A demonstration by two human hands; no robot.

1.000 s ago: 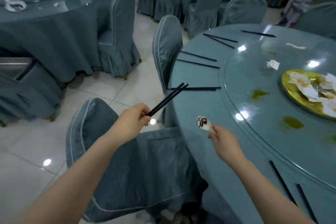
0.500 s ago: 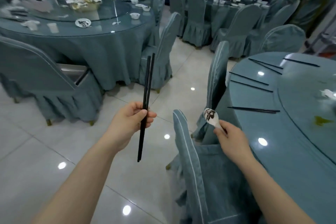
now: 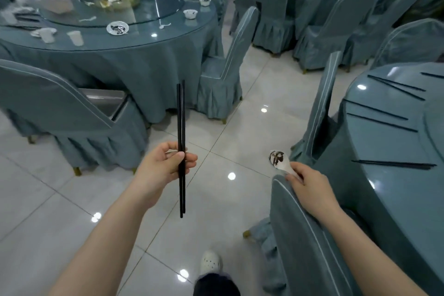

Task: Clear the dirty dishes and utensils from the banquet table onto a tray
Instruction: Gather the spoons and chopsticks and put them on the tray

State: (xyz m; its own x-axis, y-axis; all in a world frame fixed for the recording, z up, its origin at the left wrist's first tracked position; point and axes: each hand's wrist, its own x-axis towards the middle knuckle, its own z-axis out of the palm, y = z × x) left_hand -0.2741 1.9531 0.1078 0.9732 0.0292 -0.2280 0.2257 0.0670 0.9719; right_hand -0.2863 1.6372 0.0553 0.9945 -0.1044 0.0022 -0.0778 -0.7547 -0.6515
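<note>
A pair of black chopsticks (image 3: 181, 149) is held upright, clamped in the left grip (image 3: 165, 166), and a soiled spoon (image 3: 280, 160) is pinched in the right grip (image 3: 310, 185) at 3 o'clock beside the desk (image 3: 396, 175); carrying is judged underway, so a tray, unseen here, must be found next.

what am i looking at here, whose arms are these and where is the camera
There is no machine here. A camera worn on a person's head looks forward and down, so the arms are the wearer's own. The left hand grips a pair of long black chopsticks, held upright. The right hand pinches a white ceramic spoon with dark food smears. On the round teal-clothed table at right lie more black chopsticks. Teal-covered chairs stand around it.
</note>
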